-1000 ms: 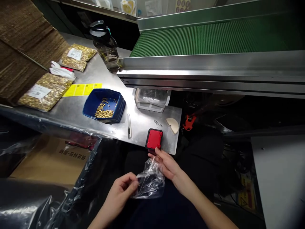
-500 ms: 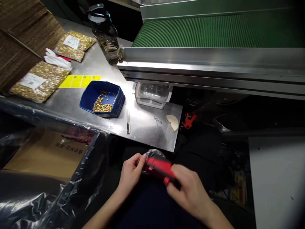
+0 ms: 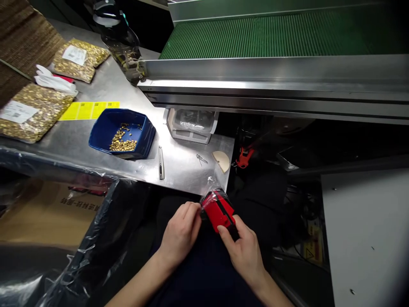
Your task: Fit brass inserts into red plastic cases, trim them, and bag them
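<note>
Below the table's front edge, both of my hands hold a small red and black device (image 3: 219, 209) that sits inside a clear plastic bag (image 3: 211, 187). My left hand (image 3: 180, 232) pinches the bag at the device's left end. My right hand (image 3: 244, 251) grips the device's lower right end with fingers closed. The bag's top sticks up beside the table corner.
A steel table (image 3: 182, 166) carries a blue tray (image 3: 121, 132) of small gold parts, tweezers (image 3: 160, 157), packets of gold parts (image 3: 28, 111), yellow labels (image 3: 87, 110), a bottle (image 3: 123, 40) and a clear container (image 3: 191, 123). A green conveyor (image 3: 281, 36) runs behind. A bagged cardboard box (image 3: 47, 213) sits at the left.
The red device left the table edge and went into the clear bag between my hands. My left hand shifted from the bag's open edge to pinching it around the device.
</note>
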The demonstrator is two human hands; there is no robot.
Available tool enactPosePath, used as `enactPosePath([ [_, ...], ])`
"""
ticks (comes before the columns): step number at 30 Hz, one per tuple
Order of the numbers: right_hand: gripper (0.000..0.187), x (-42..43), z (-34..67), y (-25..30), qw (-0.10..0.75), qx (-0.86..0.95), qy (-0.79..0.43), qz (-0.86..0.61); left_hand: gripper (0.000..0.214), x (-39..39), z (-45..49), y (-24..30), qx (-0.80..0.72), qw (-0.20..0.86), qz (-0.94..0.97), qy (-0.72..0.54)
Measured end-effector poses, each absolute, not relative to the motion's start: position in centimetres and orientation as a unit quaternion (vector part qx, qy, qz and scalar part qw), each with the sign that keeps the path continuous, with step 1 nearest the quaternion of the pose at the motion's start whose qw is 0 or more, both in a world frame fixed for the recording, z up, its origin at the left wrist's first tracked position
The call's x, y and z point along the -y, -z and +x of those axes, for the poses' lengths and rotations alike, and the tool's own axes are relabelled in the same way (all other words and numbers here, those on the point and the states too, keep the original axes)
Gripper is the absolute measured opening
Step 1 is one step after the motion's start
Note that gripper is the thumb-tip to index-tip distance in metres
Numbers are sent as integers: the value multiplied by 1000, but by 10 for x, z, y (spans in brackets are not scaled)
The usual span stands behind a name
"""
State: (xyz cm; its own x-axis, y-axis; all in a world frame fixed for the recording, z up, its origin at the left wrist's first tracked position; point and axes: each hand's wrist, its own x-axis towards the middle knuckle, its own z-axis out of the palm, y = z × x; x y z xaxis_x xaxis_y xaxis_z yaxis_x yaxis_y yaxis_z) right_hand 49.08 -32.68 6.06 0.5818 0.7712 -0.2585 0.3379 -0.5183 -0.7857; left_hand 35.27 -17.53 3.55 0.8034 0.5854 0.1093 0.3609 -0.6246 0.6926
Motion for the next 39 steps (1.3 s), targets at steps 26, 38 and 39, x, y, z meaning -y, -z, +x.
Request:
enactPosePath([
  [26,39,297,527,-19,619,65,-382,-683,20,190,420,-38,-185,353,900,-176],
  [38,23,275,559,-40,397,277,-237,-842,12,134,430,-44,-374,679,613,-154],
  [39,30,269,567,-39,402,277,-226,-843,14,127,432,-43,-362,687,613,-144],
])
